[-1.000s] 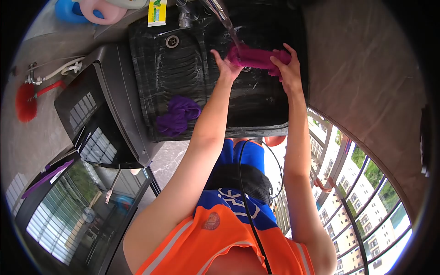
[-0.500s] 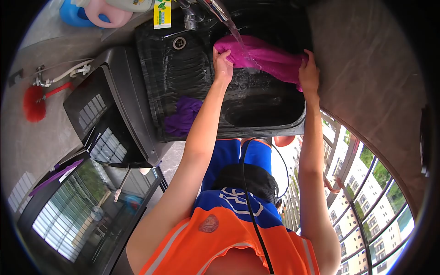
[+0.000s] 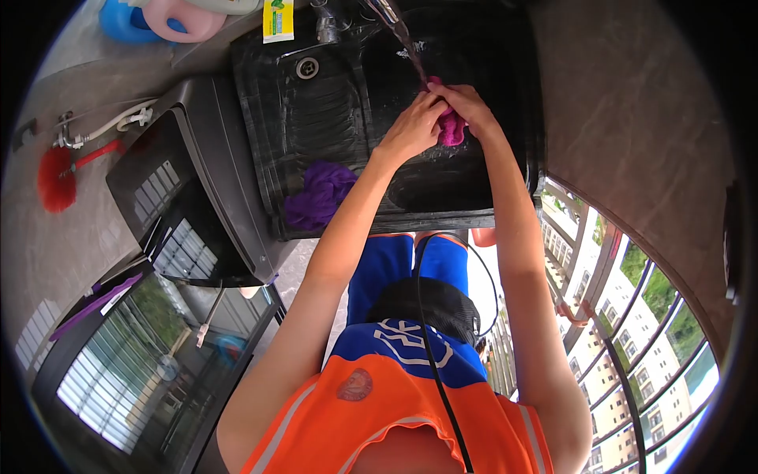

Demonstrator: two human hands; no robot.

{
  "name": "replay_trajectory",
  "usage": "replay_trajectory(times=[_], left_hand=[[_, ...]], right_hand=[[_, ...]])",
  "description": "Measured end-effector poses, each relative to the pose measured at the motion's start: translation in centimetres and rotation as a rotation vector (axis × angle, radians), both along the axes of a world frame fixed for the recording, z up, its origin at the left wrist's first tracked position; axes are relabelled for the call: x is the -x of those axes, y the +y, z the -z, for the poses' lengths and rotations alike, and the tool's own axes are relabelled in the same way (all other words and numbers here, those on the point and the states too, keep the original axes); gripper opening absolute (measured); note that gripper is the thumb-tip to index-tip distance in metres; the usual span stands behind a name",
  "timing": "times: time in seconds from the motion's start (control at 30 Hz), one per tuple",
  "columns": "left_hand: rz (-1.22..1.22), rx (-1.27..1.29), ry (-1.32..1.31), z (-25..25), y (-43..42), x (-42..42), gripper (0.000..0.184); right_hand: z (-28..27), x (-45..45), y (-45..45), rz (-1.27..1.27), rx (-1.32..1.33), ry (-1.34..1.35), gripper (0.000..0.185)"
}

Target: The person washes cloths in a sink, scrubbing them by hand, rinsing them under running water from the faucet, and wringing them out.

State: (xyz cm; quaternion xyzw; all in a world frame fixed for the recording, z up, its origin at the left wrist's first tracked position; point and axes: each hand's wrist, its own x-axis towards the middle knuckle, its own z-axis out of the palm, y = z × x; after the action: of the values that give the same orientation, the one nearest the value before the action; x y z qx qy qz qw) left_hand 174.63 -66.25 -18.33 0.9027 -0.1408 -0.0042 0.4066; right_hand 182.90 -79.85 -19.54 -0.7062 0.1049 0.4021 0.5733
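Note:
A wet magenta cloth [image 3: 452, 130] is bunched between my two hands over the basin of the black sink [image 3: 379, 224]. My left hand [image 3: 414, 126] grips it from the left. From the right, my right hand [image 3: 467, 109] closes on it, the fingers of both hands almost meeting. Water from the faucet [image 3: 387, 12] runs down onto the cloth and hands. Most of the cloth is hidden behind my fingers. A crumpled purple cloth [image 3: 320, 196] lies on the ribbed left part of the sink, close to my left forearm.
A yellow packet [image 3: 278, 21] lies by the sink's back edge. Detergent bottles [image 3: 183, 22] stand at the upper left. Left of the sink is a dark machine with a glossy lid [image 3: 162, 189]. A red brush [image 3: 59, 178] hangs on the wall. Window bars [image 3: 624, 363] are at right.
The magenta cloth was stretched wide between my hands; now it is gathered into a small bunch. My right hand has moved left and my left hand right, bringing them together under the stream.

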Motion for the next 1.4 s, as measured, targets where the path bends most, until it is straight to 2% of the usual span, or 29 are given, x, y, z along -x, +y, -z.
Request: replay_trajectory(times=[0.03, 0.07, 0.13, 0.17, 0.2, 0.23, 0.27, 0.33, 0.37, 0.4, 0.47, 0.5, 0.53, 0.6, 0.63, 0.77, 0.8, 0.83, 0.87, 0.93, 0.97, 1.03, 1.07, 1.13, 1.2, 1.27, 1.33, 1.37, 1.4], left_hand=[[-0.014, 0.019, 0.022, -0.1, 0.2, 0.5, 0.038], [-0.028, 0.036, 0.040, -0.2, 0.2, 0.9, 0.043], [-0.112, 0.095, 0.046, 1.2, -0.3, 2.6, 0.039], [-0.274, 0.355, 0.237, 2.9, -0.5, 3.5, 0.038], [-0.436, 0.619, 0.427, 3.6, -0.8, 3.9, 0.038], [-0.602, 0.985, 0.702, 4.3, -1.3, 4.2, 0.050], [-0.604, 0.992, 0.696, 5.0, -1.2, 4.1, 0.050], [-0.569, 1.639, 1.396, 6.4, -0.8, 3.4, 0.076], [-0.487, 1.768, 1.421, 7.2, -1.6, 3.0, 0.092], [-0.487, 1.785, 1.405, 8.3, -2.4, 2.2, 0.092], [0.171, 2.663, 0.701, 9.7, -3.7, 0.9, 0.095], [-0.549, 2.444, 0.848, 7.4, -3.6, -0.9, 0.091], [-0.543, 2.454, 0.845, 8.1, -3.7, -2.1, 0.091], [-0.692, 2.095, 0.477, 9.0, -4.1, -4.6, 0.089], [-0.609, 2.112, 0.567, 9.0, -4.4, -4.7, 0.081], [-0.469, 2.328, 0.566, 10.6, -5.1, -5.7, 0.079], [-0.644, 2.346, 0.526, 8.2, -5.1, -5.6, 0.077], [-0.818, 2.354, 0.484, 7.4, -5.0, -5.7, 0.074], [-0.817, 2.354, 0.485, 7.7, -4.7, -5.7, 0.074], [-0.456, 2.215, 0.571, 7.1, -3.6, -5.5, 0.055], [-0.527, 2.028, 0.538, 6.8, -4.0, -4.9, 0.049], [-0.559, 1.956, 0.540, 6.1, -4.1, -4.4, 0.050], [-0.589, 1.888, 0.534, 5.9, -4.0, -4.2, 0.053], [-0.538, 1.791, 0.543, 6.2, -3.3, -4.1, 0.053], [-0.276, 1.826, 0.577, 5.5, -2.1, -4.0, 0.053], [-0.292, 1.712, 0.604, 4.6, -1.9, -4.3, 0.054], [-0.435, 1.587, 0.746, 4.2, -0.8, -4.9, 0.051], [-0.537, 1.620, 0.799, 4.0, -0.5, -4.7, 0.042], [-0.537, 1.614, 0.799, 3.6, -0.2, -4.7, 0.042]], right_hand=[[0.6, -0.4, -0.1, 0.040, 0.074, -0.099, 0.037], [1.1, -0.8, -0.1, 0.037, 0.075, -0.103, 0.037], [0.8, -0.8, 0.4, 0.013, 0.289, -0.425, 0.029], [0.5, -0.8, 0.9, -0.034, 0.373, -0.567, 0.028], [0.2, -0.4, 1.6, -0.039, 0.372, -0.568, 0.028], [0.0, 0.1, 2.2, -0.018, 0.404, -0.658, 0.027], [-0.3, 0.4, 2.7, 0.004, 0.437, -0.752, 0.027], [-2.5, 1.7, 3.3, -0.012, 0.387, -0.773, 0.030], [-4.1, 2.2, 3.6, 0.038, 0.345, -0.692, 0.030], [-5.3, 2.6, 3.7, 0.087, 0.303, -0.613, 0.031], [-6.6, 3.9, 3.4, 0.158, 0.304, -0.653, 0.034], [-6.5, 4.5, 3.0, 0.220, 0.304, -0.721, 0.035], [-6.1, 5.0, 2.6, 0.283, 0.303, -0.790, 0.036], [-5.7, 6.3, 1.5, 0.310, 0.331, -0.803, 0.037], [-5.9, 7.0, 0.9, 0.309, 0.346, -0.747, 0.038], [-5.0, 9.0, -1.4, 0.383, 0.351, -0.674, 0.039], [-4.6, 9.3, -2.1, 0.434, 0.353, -0.686, 0.039], [-5.2, 9.5, -2.6, 0.398, 0.472, -0.731, 0.038], [-4.7, 9.5, -3.2, 0.411, 0.482, -0.739, 0.037], [-4.9, 8.9, -3.4, 0.397, 0.509, -0.794, 0.040], [-4.9, 8.3, -3.5, 0.404, 0.508, -0.791, 0.040], [-5.4, 6.7, -3.3, 0.255, 0.542, -0.898, 0.046], [-5.9, 5.8, -2.9, 0.264, 0.541, -0.893, 0.046], [-7.1, 3.9, -1.5, 0.114, 0.387, -0.787, 0.047], [-6.1, 2.1, -0.3, -0.159, 0.398, -0.708, 0.051], [-4.7, 1.0, 1.3, -0.431, 0.401, -0.716, 0.055], [-4.4, 0.2, 2.9, -0.592, 0.380, -0.655, 0.059], [-4.4, 0.5, 3.2, -0.587, 0.378, -0.652, 0.059], [-4.4, 0.7, 3.6, -0.612, 0.407, -0.739, 0.060]])
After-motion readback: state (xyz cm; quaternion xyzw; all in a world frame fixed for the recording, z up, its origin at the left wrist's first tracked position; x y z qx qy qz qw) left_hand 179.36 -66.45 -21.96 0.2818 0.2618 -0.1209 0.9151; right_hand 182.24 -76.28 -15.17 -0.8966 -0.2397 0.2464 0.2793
